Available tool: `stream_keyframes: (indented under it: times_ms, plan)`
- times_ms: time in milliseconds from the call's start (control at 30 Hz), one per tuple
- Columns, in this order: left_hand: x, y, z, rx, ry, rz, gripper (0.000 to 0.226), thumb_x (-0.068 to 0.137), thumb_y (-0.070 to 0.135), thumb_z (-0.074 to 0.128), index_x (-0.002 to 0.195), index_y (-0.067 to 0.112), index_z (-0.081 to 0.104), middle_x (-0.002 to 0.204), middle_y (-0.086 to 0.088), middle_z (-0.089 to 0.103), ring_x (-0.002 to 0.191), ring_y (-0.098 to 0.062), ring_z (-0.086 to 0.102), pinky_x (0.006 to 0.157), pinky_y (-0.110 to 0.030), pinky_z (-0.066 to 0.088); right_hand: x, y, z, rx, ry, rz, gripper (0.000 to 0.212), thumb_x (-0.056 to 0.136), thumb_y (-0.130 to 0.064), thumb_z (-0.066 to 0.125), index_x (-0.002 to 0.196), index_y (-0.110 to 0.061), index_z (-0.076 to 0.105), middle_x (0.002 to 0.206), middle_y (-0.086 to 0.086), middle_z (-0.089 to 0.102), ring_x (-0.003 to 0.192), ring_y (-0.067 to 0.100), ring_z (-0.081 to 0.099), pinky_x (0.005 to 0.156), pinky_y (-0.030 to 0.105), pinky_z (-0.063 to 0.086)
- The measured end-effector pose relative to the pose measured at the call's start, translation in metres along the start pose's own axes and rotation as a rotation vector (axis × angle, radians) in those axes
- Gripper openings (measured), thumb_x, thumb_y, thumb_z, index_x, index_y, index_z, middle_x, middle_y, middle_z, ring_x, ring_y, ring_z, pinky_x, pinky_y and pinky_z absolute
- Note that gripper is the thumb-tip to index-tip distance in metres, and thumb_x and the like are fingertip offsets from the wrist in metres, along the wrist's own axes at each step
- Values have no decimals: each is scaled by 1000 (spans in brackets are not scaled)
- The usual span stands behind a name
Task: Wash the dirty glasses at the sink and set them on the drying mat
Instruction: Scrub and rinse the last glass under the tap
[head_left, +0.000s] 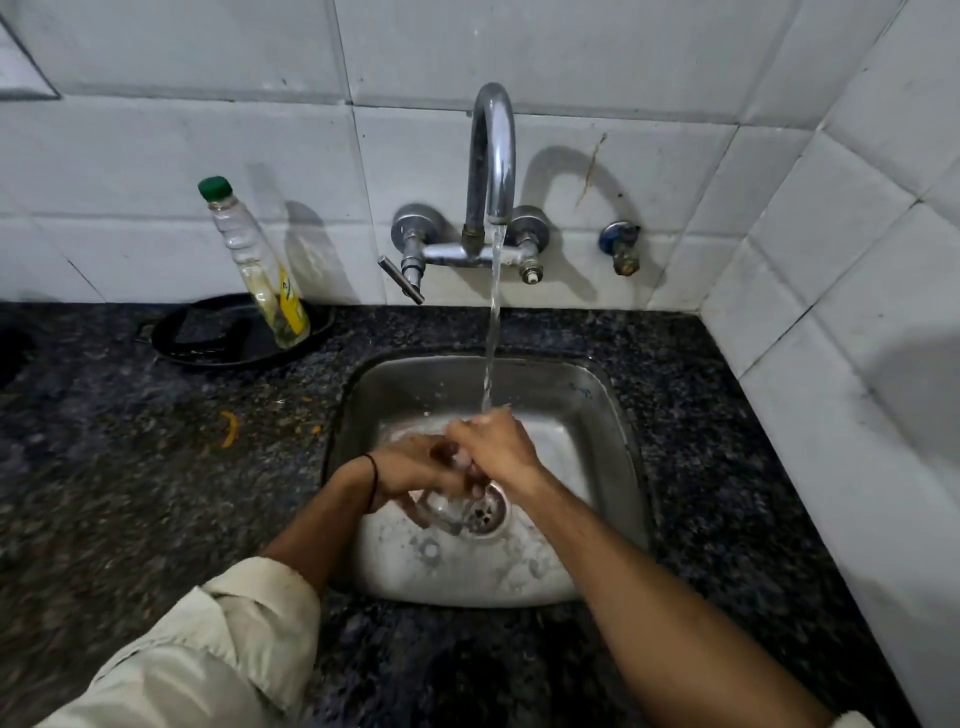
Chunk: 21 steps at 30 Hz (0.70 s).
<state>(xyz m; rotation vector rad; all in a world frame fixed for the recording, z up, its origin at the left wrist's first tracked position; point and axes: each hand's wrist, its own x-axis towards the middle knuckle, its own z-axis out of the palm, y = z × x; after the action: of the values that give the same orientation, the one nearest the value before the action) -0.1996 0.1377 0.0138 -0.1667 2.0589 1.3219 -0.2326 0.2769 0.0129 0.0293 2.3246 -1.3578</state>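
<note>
The glass (441, 512) lies tilted over the drain (491, 514), with the left hand (415, 465) curling its fingers round it. The right hand (501, 447) covers its top, but its grip is unclear.

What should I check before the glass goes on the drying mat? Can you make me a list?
1. Tap running: ok, water falls onto the hands.
2. Glass held firmly: ok, left hand and right hand both curl round it.
3. Glass over the sink: ok, it is low, near the drain.
4. Glass rinsed clean: cannot tell, the hands cover most of it.
5. Drying mat ready: cannot tell, it is not in view.
</note>
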Motion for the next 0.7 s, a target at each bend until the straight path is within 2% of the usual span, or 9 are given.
stream_keyframes:
  times_ms: [100,167,267,367,400,467,600,633,700]
  plan:
    - [9,-11,11,-323,-76,213,29,74,6,80,101,9,71,103,-13,72,102,-21,66,88,-35,52,-9,-22,-17,-215,-54,-290,32,88,-28,64,63,-9,71,54,1,67,47,8,59,50,25,47]
    - [7,-1,18,-492,0,305,31,68,-4,77,95,6,68,87,-8,74,89,-16,70,81,-26,55,-14,-33,-22,-290,-47,-386,31,86,-28,64,61,-11,70,54,2,65,50,14,60,53,30,47]
    - [9,27,32,-328,421,341,25,83,-5,70,89,17,60,70,4,67,69,-1,65,58,-9,48,-16,-43,-20,-548,219,-434,38,94,-38,53,64,-16,62,62,2,59,63,20,54,72,34,40]
    - [24,43,45,-240,796,351,16,98,15,56,83,20,57,70,9,60,67,-9,58,49,-12,41,-21,-54,-17,-618,363,-384,46,102,-49,41,78,-18,64,76,4,63,74,23,57,83,39,46]
    - [26,45,47,-264,799,340,15,98,17,56,84,23,57,73,9,61,71,-10,59,50,-13,44,-20,-59,-20,-666,358,-380,49,102,-51,41,83,-16,68,81,7,65,78,26,60,82,38,48]
    - [27,42,41,-267,630,384,17,91,13,66,90,28,58,84,8,66,83,-11,65,65,-15,52,-17,-69,-33,-781,276,-429,48,101,-50,43,84,-15,72,83,9,67,81,28,63,79,36,48]
    - [17,36,10,-535,110,543,34,72,3,76,104,5,67,99,-15,71,99,-27,68,89,-36,56,-11,-75,-65,-516,-105,-520,44,94,-42,60,54,-23,63,50,-5,59,49,14,59,53,23,44]
    - [18,37,5,-499,103,545,30,73,1,74,102,1,67,95,-16,71,97,-29,67,87,-37,56,-8,-74,-66,-431,-102,-507,44,93,-39,61,54,-20,64,47,-5,59,45,12,57,50,23,44]
    - [17,49,4,-332,304,474,26,74,9,77,98,5,67,90,-12,72,94,-29,68,79,-36,55,-3,-76,-60,-356,41,-440,43,91,-35,60,55,-13,63,50,-2,61,50,13,58,56,29,48]
